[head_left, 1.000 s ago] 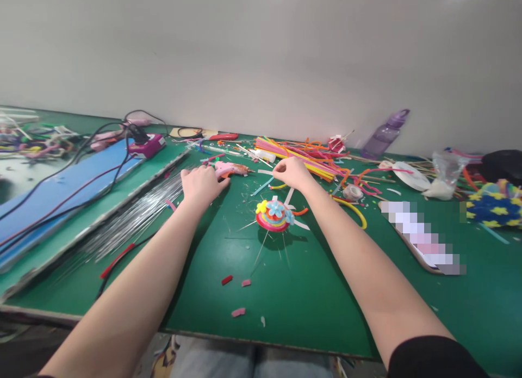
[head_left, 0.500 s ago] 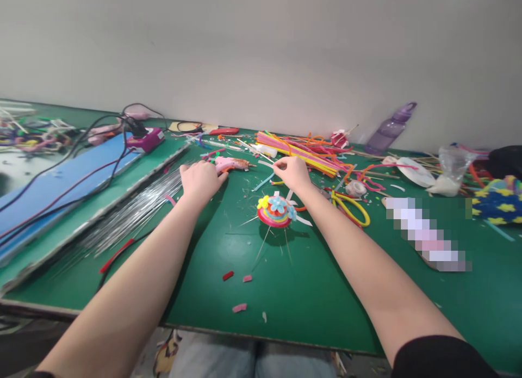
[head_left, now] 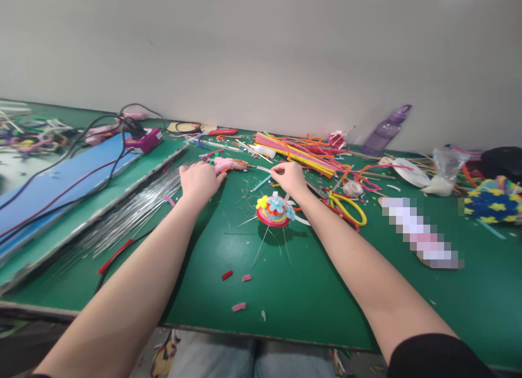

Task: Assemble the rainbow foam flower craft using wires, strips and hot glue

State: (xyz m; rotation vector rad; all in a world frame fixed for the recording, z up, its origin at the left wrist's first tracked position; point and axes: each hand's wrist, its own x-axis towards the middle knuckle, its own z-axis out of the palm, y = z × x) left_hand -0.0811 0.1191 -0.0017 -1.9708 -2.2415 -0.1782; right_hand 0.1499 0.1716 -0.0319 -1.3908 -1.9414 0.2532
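My left hand (head_left: 200, 181) lies on the green table (head_left: 310, 291) with its fingers curled, touching the handle end of a pink glue gun (head_left: 229, 164). My right hand (head_left: 289, 177) is pinched on a thin white strip (head_left: 264, 169) that sticks out to the left. Just in front of that hand stands a small round craft piece (head_left: 274, 211) in rainbow colours, with yellow and blue flowers on top and thin wires sticking out.
A bundle of silver wires (head_left: 126, 217) lies left of my left arm, beside a blue board (head_left: 53, 190) with cables. Coloured pipe cleaners (head_left: 297, 152), yellow-handled scissors (head_left: 346, 206), a tape roll (head_left: 352, 189) and a purple bottle (head_left: 385, 131) lie further back and right.
The view has shifted slightly. My right hand has drawn a little nearer with the white strip; my left hand stays by the glue gun.
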